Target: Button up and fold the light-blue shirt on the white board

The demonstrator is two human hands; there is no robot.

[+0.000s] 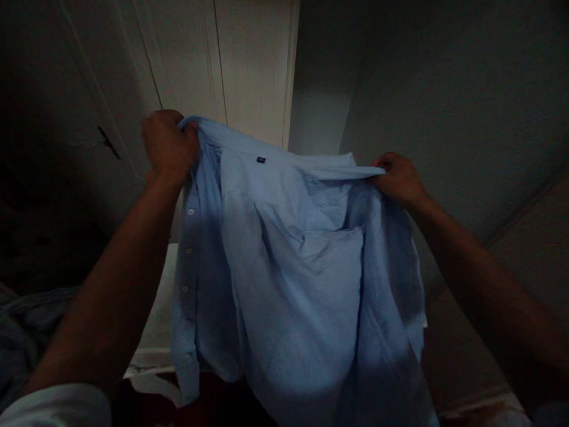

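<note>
A light blue button-up shirt (293, 284) hangs open between my two hands, its inside facing me. My left hand (168, 142) is closed on one end of the collar area, at the upper left. At the other end, my right hand (398, 178) pinches the collar edge. A small dark label (261, 159) shows at the back of the neck. White buttons (189, 251) run down the left front edge. Most of the fingers are hidden behind the cloth or turned away. The shirt's lower end runs out of the picture.
Behind the shirt stands a pale panelled cupboard (255, 65) with a dark handle (108, 142) on its left door. A white surface (155, 320) lies below, partly covered by the shirt. Dark crumpled cloth (31, 332) is at the lower left. A grey wall (444, 77) rises at the right.
</note>
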